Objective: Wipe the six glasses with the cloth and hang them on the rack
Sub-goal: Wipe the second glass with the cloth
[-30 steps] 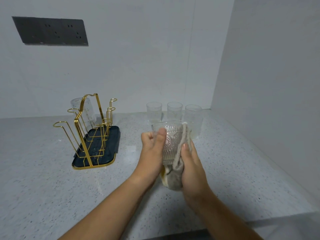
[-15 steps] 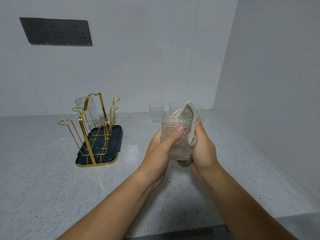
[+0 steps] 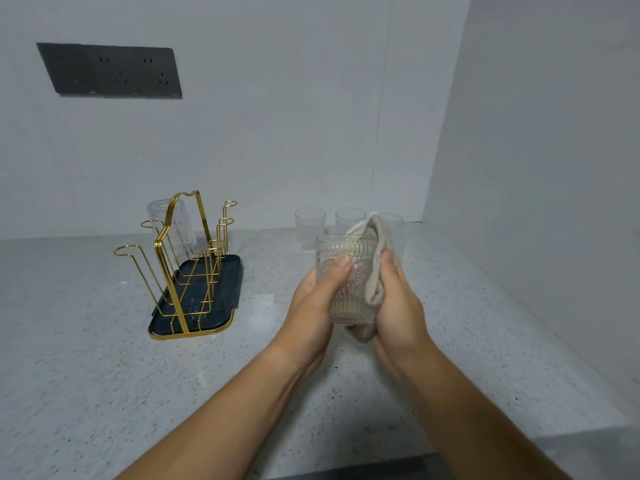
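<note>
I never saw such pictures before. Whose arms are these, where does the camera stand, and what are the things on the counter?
There is no machine here: a person works with two bare hands, and the camera sits on the person's head, looking forward and down. The left hand grips a patterned glass; the right hand holds a beige cloth against it. On the speckled counter stands a gold wire rack on a dark tray, with another glass hanging upside down on it. Three more glasses stand upright near the back wall.
</note>
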Demonstrator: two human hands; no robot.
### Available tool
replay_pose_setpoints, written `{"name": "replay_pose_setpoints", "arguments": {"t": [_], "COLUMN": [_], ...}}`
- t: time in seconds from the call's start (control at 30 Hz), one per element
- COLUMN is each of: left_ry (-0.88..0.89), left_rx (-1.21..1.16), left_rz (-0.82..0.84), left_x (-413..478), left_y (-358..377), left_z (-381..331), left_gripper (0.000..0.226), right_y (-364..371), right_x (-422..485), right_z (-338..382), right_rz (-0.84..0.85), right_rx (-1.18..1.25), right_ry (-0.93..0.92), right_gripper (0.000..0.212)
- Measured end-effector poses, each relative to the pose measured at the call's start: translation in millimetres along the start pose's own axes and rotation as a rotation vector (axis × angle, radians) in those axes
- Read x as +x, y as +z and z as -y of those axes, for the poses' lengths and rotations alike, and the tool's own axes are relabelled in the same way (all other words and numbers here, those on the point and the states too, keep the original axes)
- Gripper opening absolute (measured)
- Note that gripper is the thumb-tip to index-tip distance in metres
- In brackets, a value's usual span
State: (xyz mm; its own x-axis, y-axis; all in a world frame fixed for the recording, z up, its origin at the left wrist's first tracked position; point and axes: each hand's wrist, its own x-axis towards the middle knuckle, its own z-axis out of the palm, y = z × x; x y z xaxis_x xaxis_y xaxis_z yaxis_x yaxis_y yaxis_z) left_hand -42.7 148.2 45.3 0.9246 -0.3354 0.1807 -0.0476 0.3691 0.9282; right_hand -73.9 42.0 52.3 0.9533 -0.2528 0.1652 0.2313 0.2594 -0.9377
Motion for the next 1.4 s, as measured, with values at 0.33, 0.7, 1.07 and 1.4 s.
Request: {"name": "replay_pose_setpoints", "arguments": {"t": [0.33, 0.7, 1.07, 1.4], "left_ry": [0.055, -0.043, -0.150, 0.029], "left_rx": [0.350, 0.054, -0.039, 0.170], "left_rz": [-0.186, -0.007, -0.023, -0.087], "left_x": [4.1, -3.6, -3.1, -1.9], "left_y": [0.7, 7.3, -5.1, 6.5], "left_z": [1.5, -4.1, 3.5, -1.0], "left_gripper": [0.051, 0.046, 0.060, 0.056], "right_y": [0.5, -1.5, -1.5, -4.8], "right_x": [-31.1, 13.4, -25.8, -15.3], "right_z": [-30.3, 16.3, -28.2, -17.6], "right_rz": [0.033, 0.007, 0.183, 0.036], "right_rx": [-0.238, -0.102, -0.246, -0.147], "right_ry": [-0.109, -0.061, -0.141, -0.017], "right_gripper": [0.052, 0.038, 0.058, 0.054]}}
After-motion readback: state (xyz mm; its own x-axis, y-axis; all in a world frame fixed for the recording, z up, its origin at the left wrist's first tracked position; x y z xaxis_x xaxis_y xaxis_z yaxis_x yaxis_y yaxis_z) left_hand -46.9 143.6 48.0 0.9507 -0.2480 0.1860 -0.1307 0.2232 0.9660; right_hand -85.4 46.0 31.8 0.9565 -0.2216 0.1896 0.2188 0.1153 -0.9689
